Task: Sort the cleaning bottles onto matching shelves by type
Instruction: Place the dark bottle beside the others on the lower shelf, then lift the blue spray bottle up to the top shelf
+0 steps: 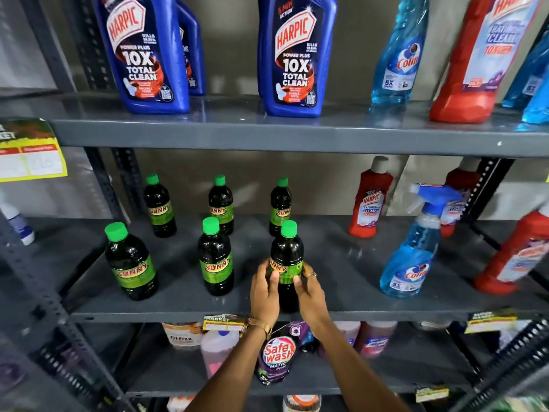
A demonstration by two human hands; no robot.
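On the middle shelf (341,315) stand several dark Sunny bottles with green caps, in two rows. The front right Sunny bottle (286,251) stands upright near the shelf's front edge. My left hand (264,292) grips its left side and my right hand (309,289) grips its right side. To the right on the same shelf are red Harpic bottles (370,200) and a blue Colin spray bottle (411,251). The top shelf holds blue Harpic bottles (294,55), a Colin bottle (399,52) and a red Harpic bottle (475,63).
The lower shelf holds a Safe Wash pouch (276,358), a pink bottle (217,350) and other bottles. Dark slotted uprights (124,179) frame the rack. A yellow price tag (29,150) hangs at the left; smaller tags (224,322) sit on the shelf edges.
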